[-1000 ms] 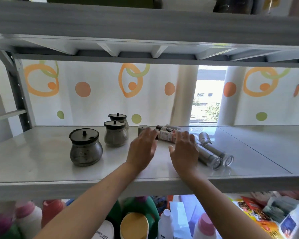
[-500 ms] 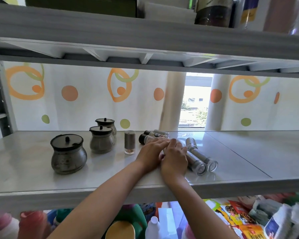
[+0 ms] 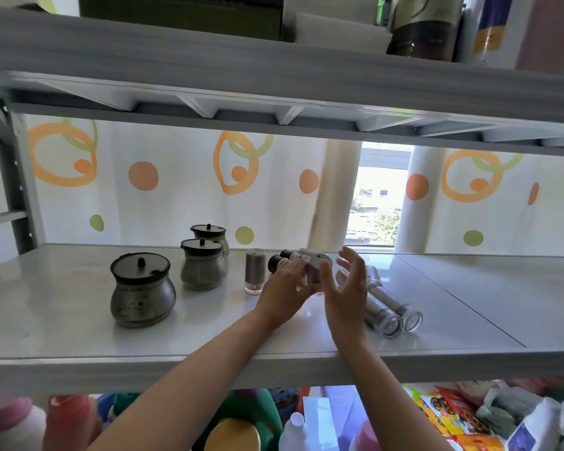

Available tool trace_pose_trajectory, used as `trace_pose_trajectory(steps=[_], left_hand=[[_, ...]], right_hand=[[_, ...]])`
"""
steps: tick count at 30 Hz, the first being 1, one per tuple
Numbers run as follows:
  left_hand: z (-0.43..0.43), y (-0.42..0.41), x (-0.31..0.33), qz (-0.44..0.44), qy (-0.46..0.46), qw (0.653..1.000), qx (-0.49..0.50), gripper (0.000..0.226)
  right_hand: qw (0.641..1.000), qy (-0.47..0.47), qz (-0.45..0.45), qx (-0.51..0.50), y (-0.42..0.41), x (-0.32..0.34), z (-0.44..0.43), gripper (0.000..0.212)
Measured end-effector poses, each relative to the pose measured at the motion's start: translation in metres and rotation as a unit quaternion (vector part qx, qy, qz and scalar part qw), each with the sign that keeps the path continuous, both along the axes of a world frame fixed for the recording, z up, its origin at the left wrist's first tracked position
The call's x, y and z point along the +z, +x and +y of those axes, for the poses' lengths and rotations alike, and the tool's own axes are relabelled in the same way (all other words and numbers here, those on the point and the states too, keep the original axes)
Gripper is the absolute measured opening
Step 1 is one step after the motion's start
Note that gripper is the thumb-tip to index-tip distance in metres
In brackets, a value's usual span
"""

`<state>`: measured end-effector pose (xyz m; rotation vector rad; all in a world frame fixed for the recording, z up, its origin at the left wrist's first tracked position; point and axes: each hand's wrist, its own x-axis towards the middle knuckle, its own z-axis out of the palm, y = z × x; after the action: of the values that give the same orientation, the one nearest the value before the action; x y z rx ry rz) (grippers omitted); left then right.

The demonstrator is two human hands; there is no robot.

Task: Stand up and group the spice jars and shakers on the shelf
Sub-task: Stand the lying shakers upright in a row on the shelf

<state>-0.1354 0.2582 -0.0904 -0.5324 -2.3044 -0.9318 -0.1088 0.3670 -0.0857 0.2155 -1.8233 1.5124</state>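
Observation:
On the white shelf [image 3: 62,320] my left hand [image 3: 287,289] grips a small white-capped spice jar [image 3: 316,268], lifted and nearly upright. My right hand [image 3: 347,288] hovers just right of it, fingers spread and holding nothing. One small shaker [image 3: 254,271] stands upright to the left. Behind my hands, two or three labelled jars [image 3: 288,257] lie on their sides. Two long clear grinders [image 3: 388,307] lie flat to the right. Three round metal lidded pots [image 3: 140,294] [image 3: 202,266] [image 3: 210,234] stand at the left.
A shelf board [image 3: 274,60] hangs close overhead with bottles on it. Below the shelf edge sit detergent bottles [image 3: 238,431] and snack packets [image 3: 450,415]. A patterned curtain [image 3: 144,177] closes the back, and a metal upright [image 3: 13,177] stands at the left.
My left hand has lifted a small jar off the shelf and turned it up. My right hand has let go and opened beside it. The camera has moved closer.

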Motion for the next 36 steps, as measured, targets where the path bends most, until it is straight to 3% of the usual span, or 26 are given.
trace_pose_trajectory(steps=[4,6,12,15,19,25,28,32,34,36], left_hand=[[-0.026,0.015,0.001,-0.030,0.093,0.995,-0.014,0.031],[-0.045,0.024,0.000,-0.025,0.074,0.997,0.013,0.028],[-0.088,0.048,-0.001,-0.065,0.003,0.996,0.057,0.032],[-0.100,0.054,-0.002,-0.090,0.026,0.993,0.070,0.028],[-0.106,0.056,-0.001,-0.103,0.057,0.991,0.066,0.029],[-0.106,0.056,-0.001,-0.124,0.029,0.986,0.111,0.036],[-0.108,0.068,-0.001,-0.031,-0.002,0.982,0.186,0.038],[-0.095,0.083,0.003,0.149,-0.053,0.979,0.130,0.023],[-0.074,0.078,0.001,0.145,-0.098,0.982,0.076,0.025],[-0.043,0.068,-0.002,0.077,-0.104,0.990,0.056,0.028]], right_hand=[[0.984,-0.002,-0.109,0.140,-0.007,0.000,0.001,0.046],[0.964,0.035,-0.134,0.225,-0.006,0.000,-0.003,0.026],[0.929,0.160,-0.146,0.300,0.002,-0.004,-0.033,0.021],[0.935,0.189,-0.149,0.262,-0.002,-0.007,-0.048,0.021],[0.941,0.210,-0.167,0.205,-0.005,-0.008,-0.062,0.036],[0.938,0.216,-0.160,0.217,0.005,-0.002,-0.059,0.029],[0.930,0.250,-0.159,0.217,0.010,0.012,-0.032,0.036],[0.949,0.298,-0.095,0.044,0.021,0.045,0.034,0.017],[0.946,0.304,-0.091,-0.061,0.031,0.047,0.063,0.010],[0.932,0.318,-0.119,-0.122,0.038,0.038,0.085,0.013]])
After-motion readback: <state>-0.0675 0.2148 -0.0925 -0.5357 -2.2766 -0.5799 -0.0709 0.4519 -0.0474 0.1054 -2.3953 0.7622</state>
